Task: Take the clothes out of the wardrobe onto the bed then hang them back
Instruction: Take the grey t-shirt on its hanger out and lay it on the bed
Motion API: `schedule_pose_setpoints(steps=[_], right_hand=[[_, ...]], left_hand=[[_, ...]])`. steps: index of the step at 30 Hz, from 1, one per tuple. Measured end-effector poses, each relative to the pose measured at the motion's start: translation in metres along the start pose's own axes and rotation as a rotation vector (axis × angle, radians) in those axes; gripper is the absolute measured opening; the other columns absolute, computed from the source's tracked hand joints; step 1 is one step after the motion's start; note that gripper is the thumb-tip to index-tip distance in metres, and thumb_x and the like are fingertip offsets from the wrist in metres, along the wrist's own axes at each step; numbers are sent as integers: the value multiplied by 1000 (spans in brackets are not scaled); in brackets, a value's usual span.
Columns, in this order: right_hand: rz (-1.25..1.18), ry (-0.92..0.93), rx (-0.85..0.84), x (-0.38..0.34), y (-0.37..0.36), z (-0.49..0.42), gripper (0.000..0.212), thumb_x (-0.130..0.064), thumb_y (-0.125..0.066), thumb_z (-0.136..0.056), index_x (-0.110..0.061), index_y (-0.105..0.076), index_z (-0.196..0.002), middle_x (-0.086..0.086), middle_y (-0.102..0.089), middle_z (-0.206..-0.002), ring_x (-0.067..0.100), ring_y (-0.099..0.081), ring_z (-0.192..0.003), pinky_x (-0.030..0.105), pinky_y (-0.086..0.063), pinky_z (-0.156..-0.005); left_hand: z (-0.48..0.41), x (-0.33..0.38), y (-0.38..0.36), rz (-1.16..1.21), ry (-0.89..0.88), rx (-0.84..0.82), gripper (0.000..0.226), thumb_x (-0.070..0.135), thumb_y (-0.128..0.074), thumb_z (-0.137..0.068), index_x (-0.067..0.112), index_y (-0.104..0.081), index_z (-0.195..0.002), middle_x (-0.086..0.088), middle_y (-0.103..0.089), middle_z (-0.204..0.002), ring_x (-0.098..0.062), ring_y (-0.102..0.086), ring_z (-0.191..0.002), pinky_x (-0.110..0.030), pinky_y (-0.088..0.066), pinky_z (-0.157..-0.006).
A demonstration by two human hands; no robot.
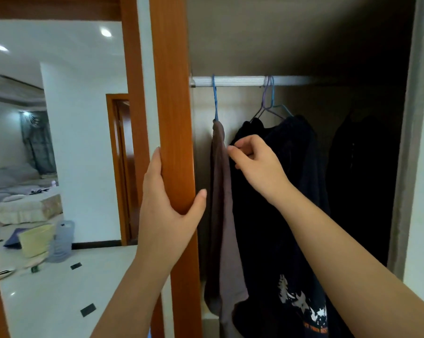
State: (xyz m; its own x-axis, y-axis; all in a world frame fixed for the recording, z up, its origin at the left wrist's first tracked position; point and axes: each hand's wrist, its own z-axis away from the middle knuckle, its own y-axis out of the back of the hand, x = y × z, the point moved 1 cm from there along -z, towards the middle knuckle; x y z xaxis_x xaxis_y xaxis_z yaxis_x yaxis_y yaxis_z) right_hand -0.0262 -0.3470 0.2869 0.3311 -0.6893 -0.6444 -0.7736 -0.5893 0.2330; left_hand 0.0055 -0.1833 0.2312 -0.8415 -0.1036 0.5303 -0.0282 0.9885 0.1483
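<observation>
Reaching right hand (257, 162) to brown shirt (220, 215) below rail (240, 81), grip curled, cannot tell whether holding; clasping door edge (174, 93) with left hand (167, 211). Probably only starting, with dark clothes (303, 147) hanging there too.

Most fingers of the left hand (167, 203) are hidden behind the wooden door edge (174, 93); only the thumb and one fingertip show. The right hand (257, 164) curls its fingers by the brown shirt (220, 191), but it is not clear if they pinch any cloth. The dark T-shirt (279, 215) runs off the bottom edge, and the orange words under its white print (301, 303) are too blurry to read. The far right clothes (362, 179) are lost in shadow. Things on the bed (28, 208) are too small to tell.
</observation>
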Motion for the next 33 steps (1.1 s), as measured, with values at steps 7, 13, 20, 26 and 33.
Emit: schedule_pose_setpoints(steps=[7,13,20,26,33], right_hand=[[165,-12,1,-3,-22,-48,26,-35,-62,-83,-13,-52,-95,-6,-53,-79,13,-52,-81,22,-38,-60],[188,-112,7,18,4,-68,10,-17,-61,-78,-17,-54,-85,-5,-54,-71,20,-57,-82,40,-51,-79],[444,-163,-61,17,8,-81,27,-12,-52,-84,6,-62,-102,19,-64,-101,29,-59,-93,34,-48,-74],[570,-241,-141,30,-13,-103,20,-19,-46,-91,-7,-51,-75,8,-52,-83,28,-53,-85,26,-33,-52],[384,-170,-22,43,0,-101,21,-20,-44,-93,-10,-54,-77,-1,-46,-69,22,-48,-82,27,-34,-68]], left_hand=[[-13,-5,-2,75,-84,5,84,35,-65,-79,58,-3,-130,53,-18,-116,28,-28,-111,-6,-28,-88],[-12,-8,-6,103,-95,9,85,32,-65,-79,64,1,-122,57,-15,-114,37,-21,-104,-1,-23,-85],[-13,-6,-5,89,-87,13,76,48,-54,-68,71,0,-116,53,-14,-118,18,-30,-115,-16,-26,-97],[-12,-9,-6,77,-102,31,77,48,-53,-68,67,1,-119,48,-15,-120,13,-31,-115,-9,-26,-90],[-12,-10,-6,96,-120,9,78,48,-54,-69,75,4,-116,59,-12,-116,31,-22,-110,-7,-25,-90]])
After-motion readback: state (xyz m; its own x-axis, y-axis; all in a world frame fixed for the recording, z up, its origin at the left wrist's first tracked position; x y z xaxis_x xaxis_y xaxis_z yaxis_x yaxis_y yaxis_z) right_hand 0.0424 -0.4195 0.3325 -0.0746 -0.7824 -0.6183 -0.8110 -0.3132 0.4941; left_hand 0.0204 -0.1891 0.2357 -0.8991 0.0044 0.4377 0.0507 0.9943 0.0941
